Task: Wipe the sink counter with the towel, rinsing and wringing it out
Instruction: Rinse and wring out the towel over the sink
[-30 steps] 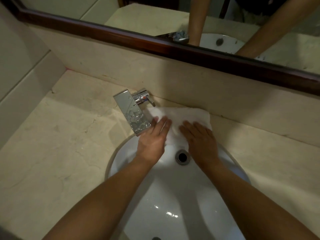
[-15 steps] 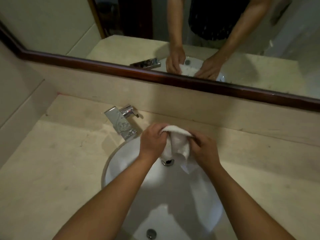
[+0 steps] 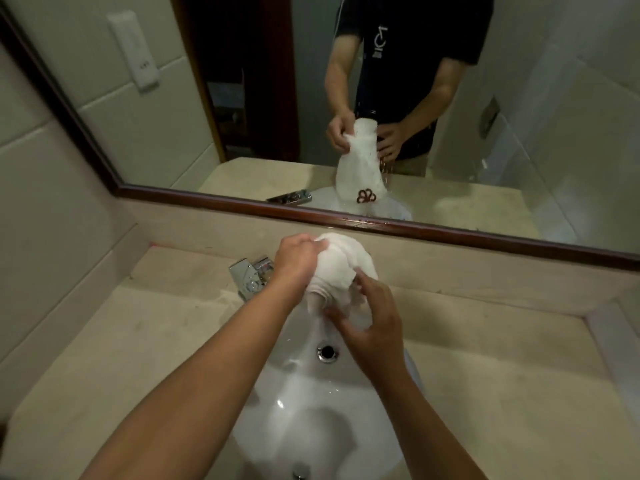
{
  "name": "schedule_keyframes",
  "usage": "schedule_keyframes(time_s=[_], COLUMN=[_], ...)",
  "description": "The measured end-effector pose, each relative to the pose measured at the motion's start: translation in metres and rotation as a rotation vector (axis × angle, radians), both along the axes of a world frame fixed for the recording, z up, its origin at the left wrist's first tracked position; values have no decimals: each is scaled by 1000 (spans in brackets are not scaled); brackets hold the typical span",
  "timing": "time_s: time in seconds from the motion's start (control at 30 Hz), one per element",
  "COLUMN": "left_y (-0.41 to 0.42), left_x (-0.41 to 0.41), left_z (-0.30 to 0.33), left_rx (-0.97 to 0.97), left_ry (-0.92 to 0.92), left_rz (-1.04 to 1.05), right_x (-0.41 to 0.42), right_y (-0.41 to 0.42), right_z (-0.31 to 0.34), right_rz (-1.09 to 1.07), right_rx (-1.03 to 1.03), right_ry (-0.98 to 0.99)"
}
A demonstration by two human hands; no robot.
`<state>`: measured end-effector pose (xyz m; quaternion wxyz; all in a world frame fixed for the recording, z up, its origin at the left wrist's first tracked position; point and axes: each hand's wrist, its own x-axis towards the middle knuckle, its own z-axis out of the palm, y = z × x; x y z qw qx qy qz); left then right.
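A white towel (image 3: 341, 271) is bunched up and held in the air over the back of the white sink (image 3: 311, 403). My left hand (image 3: 298, 258) grips its upper left part. My right hand (image 3: 370, 323) closes around its lower part. The mirror shows water dripping from the hanging towel. The beige stone counter (image 3: 138, 341) surrounds the sink.
A chrome faucet (image 3: 251, 277) stands at the sink's back left, just beside my left wrist. The sink drain (image 3: 326, 351) lies below my right hand. A wood-framed mirror (image 3: 242, 204) runs along the back wall. Tiled wall rises on the left.
The towel lay flat behind the sink under both hands; now it is gathered and lifted higher above the basin, with my right hand lower on it. The view has tilted up.
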<state>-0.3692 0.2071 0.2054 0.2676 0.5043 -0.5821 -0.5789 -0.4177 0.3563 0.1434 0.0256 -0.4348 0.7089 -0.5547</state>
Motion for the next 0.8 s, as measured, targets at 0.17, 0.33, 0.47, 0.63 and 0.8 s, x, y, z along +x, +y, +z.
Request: schedule_keyframes(time_s=[0.17,0.33,0.47,0.63,0.8], left_y=[20,48,63,78,74], left_x=[12,31,45,46,48], left_z=[28,48,66,92,121], left_rx=[46,104,158,-8,3], left_ry=[32,14,77,-19,205], left_rz=[30,51,140,94,13], right_x=[-8,-10,6,21,23], right_y=[13,29,36,33,17], right_z=[49,86,111,136,174], right_rz=[212,367,415,340,278], right_rx=[22,8,-61,-172,-229], right_ry=[-124,-283,-507,-750,-495])
